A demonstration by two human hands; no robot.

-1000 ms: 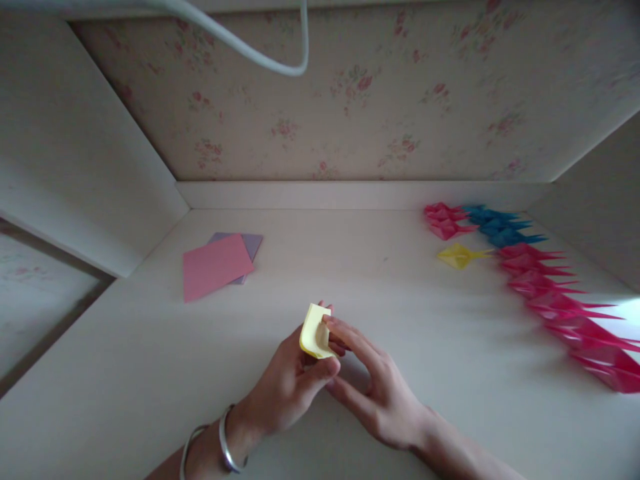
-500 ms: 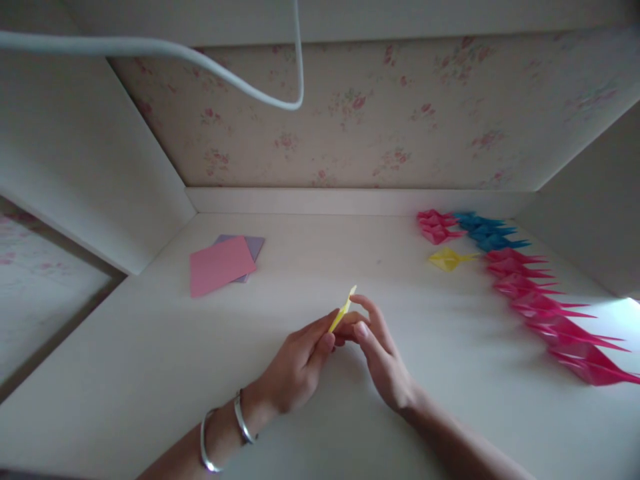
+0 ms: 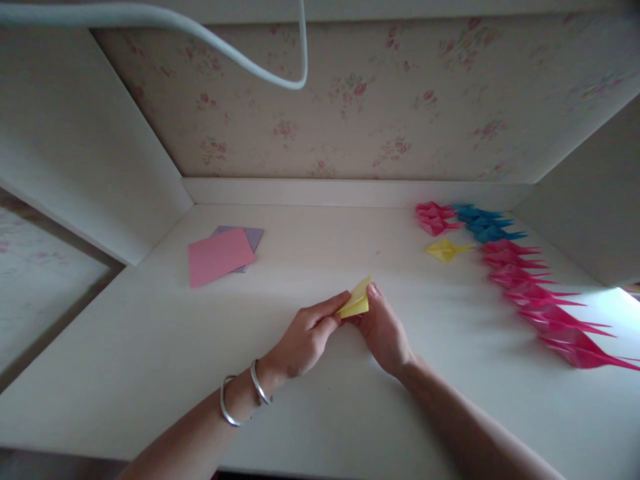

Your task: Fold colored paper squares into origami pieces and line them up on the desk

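Note:
A small yellow folded paper [image 3: 357, 303] is held up between my two hands above the white desk. My left hand [image 3: 307, 337], below two silver bangles on the forearm, pinches its lower left corner between thumb and fingers. At the paper's right edge is my right hand [image 3: 385, 330], its thumb upright against the edge and its other fingers curled underneath, partly hidden. One flap of the paper stands open toward me, showing a crease.
Pink paper [image 3: 220, 257] overlaps purple paper [image 3: 254, 236] at the left. To the right lie a yellow folded paper figure [image 3: 446, 251], several blue figures [image 3: 487, 223] and a slanting row of several pink figures [image 3: 543, 310]. A white cable [image 3: 225, 50] hangs across the top.
The yellow paper has turned from nearly edge-on to showing a wide, opened face. My right thumb and fingers have closed in on its right edge. The view has tilted slightly downward.

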